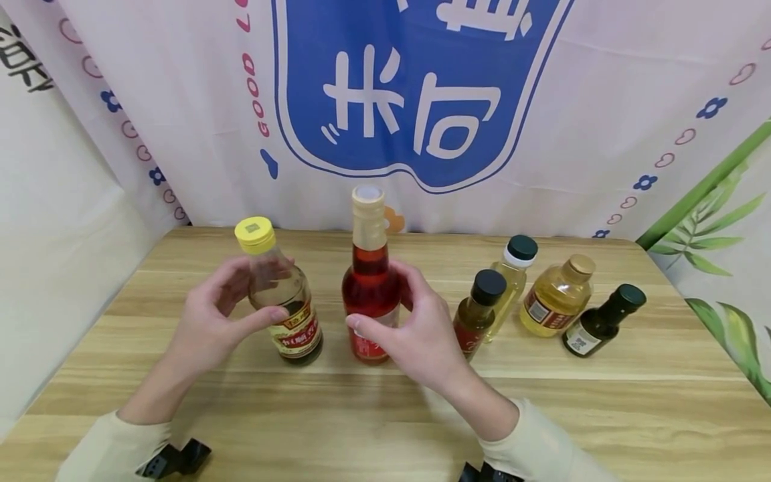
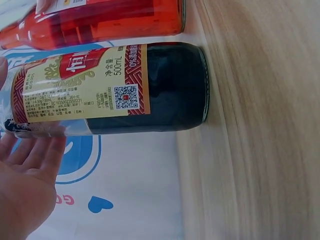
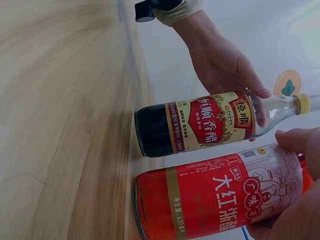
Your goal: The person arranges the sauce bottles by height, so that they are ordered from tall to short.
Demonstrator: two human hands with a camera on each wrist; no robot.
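My left hand (image 1: 212, 314) holds a glass bottle of dark vinegar (image 1: 295, 328), its thumb at the label and its fingers behind the glass. This bottle has a yellow cap and a yellow-and-red label, and the dark liquid fills only its lower part. Just right of it stands a taller bottle of red vinegar (image 1: 369, 294) with a cream-coloured neck wrap. My right hand (image 1: 421, 328) grips that one, thumb in front and fingers round the far side. In the right wrist view, both bottles stand side by side on the wooden table, a narrow gap between them.
Right of my right hand stand several smaller bottles: a black-capped bottle (image 1: 476, 314), a green-capped bottle of pale oil (image 1: 512, 281), a round yellow bottle (image 1: 557, 298) and a small dark bottle (image 1: 602, 321). A printed curtain (image 1: 229, 181) hangs behind the wooden table (image 1: 337, 422).
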